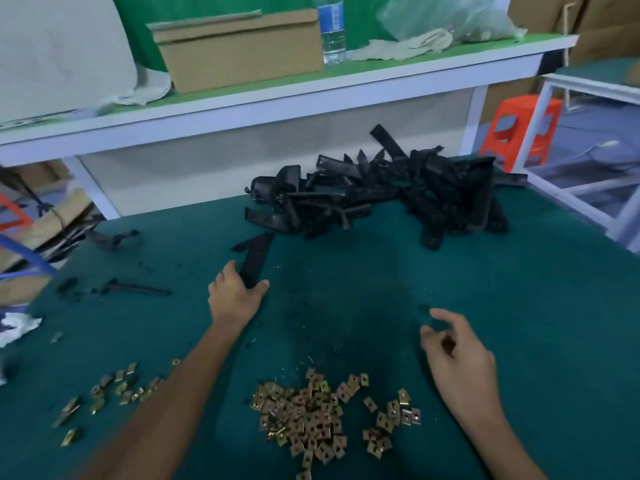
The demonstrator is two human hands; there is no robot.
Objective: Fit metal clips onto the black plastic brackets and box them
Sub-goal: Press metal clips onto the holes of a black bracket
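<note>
My left hand [235, 296] grips the near end of a long black plastic bracket [255, 256] that lies on the green table top [519, 323], just in front of a big pile of black brackets [398, 199]. My right hand [457, 358] hovers over the table to the right, fingers loosely curled, holding nothing I can see. A heap of brass-coloured metal clips [311, 417] lies near the front edge between my arms. A smaller scatter of clips [117, 389] sits to the left of my left forearm.
Loose black parts [135, 289] lie at the left of the table. A cardboard box [239, 50], a water bottle [332, 29] and cloth gloves [408, 46] stand on the raised shelf behind. An orange stool [519, 129] is at the right.
</note>
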